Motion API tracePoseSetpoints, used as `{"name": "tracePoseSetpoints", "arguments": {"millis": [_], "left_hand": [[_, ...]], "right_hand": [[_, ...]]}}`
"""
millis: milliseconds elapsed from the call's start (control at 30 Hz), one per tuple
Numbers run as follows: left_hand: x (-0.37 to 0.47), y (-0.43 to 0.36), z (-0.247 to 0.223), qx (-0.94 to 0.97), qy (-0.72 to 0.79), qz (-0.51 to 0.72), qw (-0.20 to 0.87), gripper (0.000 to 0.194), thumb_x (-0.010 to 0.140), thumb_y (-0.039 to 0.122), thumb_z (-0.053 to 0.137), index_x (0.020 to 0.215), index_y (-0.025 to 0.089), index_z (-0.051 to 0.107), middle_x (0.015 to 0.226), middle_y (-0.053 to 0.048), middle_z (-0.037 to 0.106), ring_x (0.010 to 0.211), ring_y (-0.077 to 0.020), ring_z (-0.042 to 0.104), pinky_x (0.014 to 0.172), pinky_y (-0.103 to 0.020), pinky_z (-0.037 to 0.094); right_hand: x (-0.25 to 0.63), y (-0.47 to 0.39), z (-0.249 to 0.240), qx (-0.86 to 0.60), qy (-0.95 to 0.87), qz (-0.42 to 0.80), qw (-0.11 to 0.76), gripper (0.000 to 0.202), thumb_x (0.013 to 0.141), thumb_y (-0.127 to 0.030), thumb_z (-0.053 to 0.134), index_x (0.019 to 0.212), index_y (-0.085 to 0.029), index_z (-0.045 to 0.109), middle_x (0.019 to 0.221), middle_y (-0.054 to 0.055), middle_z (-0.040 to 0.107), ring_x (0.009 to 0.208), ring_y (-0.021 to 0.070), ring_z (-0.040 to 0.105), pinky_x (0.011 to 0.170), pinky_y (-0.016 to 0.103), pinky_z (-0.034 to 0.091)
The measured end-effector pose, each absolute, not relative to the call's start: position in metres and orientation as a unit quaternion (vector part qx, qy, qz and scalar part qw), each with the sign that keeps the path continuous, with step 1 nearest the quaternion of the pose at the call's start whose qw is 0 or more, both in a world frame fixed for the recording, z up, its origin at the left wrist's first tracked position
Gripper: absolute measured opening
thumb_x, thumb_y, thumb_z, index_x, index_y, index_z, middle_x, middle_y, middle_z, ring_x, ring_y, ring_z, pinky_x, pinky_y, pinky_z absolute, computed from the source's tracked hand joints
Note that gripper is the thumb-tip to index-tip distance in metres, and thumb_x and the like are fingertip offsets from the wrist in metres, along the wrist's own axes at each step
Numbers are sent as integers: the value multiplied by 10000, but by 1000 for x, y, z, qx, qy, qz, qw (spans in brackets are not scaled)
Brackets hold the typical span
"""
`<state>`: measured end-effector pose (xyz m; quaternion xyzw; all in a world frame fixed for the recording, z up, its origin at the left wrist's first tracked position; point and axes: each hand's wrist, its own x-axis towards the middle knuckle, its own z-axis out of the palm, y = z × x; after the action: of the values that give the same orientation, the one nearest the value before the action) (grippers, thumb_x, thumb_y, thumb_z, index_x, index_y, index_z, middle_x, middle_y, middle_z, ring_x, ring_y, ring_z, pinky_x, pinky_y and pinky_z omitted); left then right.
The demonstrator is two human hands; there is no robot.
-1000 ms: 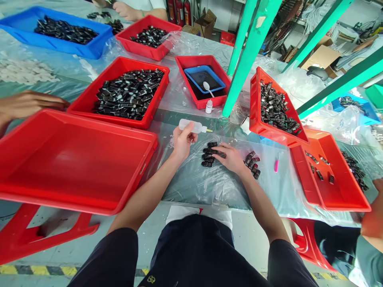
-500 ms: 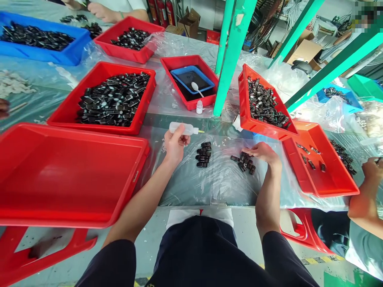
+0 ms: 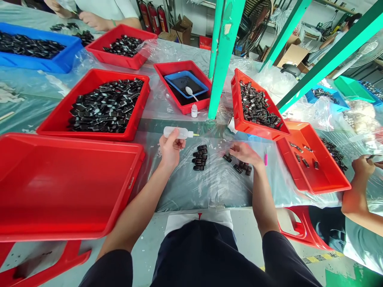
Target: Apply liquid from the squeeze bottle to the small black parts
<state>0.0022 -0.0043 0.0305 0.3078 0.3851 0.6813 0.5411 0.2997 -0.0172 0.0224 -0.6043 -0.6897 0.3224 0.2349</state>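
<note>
My left hand [image 3: 170, 150] is closed around a translucent squeeze bottle [image 3: 175, 132], tipped on its side with its thin yellowish needle tip pointing right. Below the tip, several small black parts [image 3: 199, 159] lie in a tight column on the plastic-covered table. My right hand [image 3: 245, 154] hovers low over a loose group of similar black parts [image 3: 237, 169], thumb and fingers pinched at a small black part that the fingertips mostly hide. One more black part [image 3: 227, 158] lies just beneath those fingertips.
Left stand an unfilled red tray [image 3: 68, 179] and a red tray [image 3: 140, 107] heaped with black parts. Right are a tilted red tray [image 3: 236, 105] of parts and another red tray [image 3: 326, 179]. A green post [image 3: 223, 59], dropper bottle [image 3: 194, 111] and pink-handled tool [image 3: 266, 158] are near. Co-workers sit on both sides.
My right hand has shifted left across the loose black parts, which lie more spread out. The pink-handled tool is now uncovered. My left hand keeps the bottle; the camera view has shifted slightly.
</note>
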Motion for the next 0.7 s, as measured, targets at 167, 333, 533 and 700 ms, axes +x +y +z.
{"name": "tracePoseSetpoints", "arguments": {"millis": [167,333,533,700], "left_hand": [[3,-5,31,310,388,676,544,396,704,547,840,724,191,669,551,25,532,462,-95,482,444,-254,340],[1,-5,29,320,400,669,538,417,714,582,834,751,197,679,553,25,516,473,-101,475,450,-279,311],[6,-12,47,299,395,672,551,439,586,516,935,765,193,697,590,17,572,522,-94,456,466,-285,319],[5,-15,57,270,442,668,534,266,506,357,859,569,234,633,546,73,617,545,-115,451,460,-275,307]], "right_hand": [[262,-15,20,-529,-702,354,319,432,903,-585,663,754,-245,442,702,-8,644,666,147,618,620,277,442],[251,-15,12,-509,-691,388,335,423,925,-646,674,990,-244,559,867,35,794,739,194,707,721,331,527],[243,-16,8,-488,-731,324,350,143,1031,-355,592,955,-267,677,985,45,760,904,201,673,884,364,505],[237,-18,12,-518,-723,299,347,62,969,-227,619,908,-230,609,922,17,697,824,163,622,820,283,476]]}}
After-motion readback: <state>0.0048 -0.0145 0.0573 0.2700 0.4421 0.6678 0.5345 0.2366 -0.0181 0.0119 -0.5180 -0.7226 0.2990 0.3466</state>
